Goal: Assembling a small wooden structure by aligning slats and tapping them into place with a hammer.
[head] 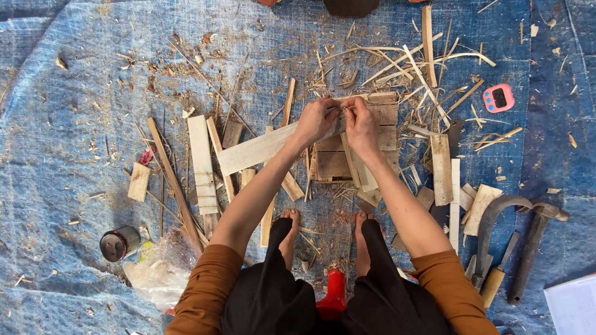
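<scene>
Workpiece: the pale wooden slat (261,147) lies at centre frame, running toward 8 o'clock from your hands.
Left hand (316,120): closed around the slat's upper end.
Right hand (360,124): fingers pinched shut at the same end, just beside your left; what they pinch is too small to tell.
Support: a low wooden block (332,162) sits beneath both hands.
Progress: shavings and split strips (410,65) at 1 o'clock suggest much cutting done; this slat looks unfinished.
Tools: curved blade (493,217) and hammer (537,242) at 4 o'clock, untouched.
Surround: pink timer (498,98) at 2 o'clock; tin can (119,243) at 8 o'clock.
</scene>
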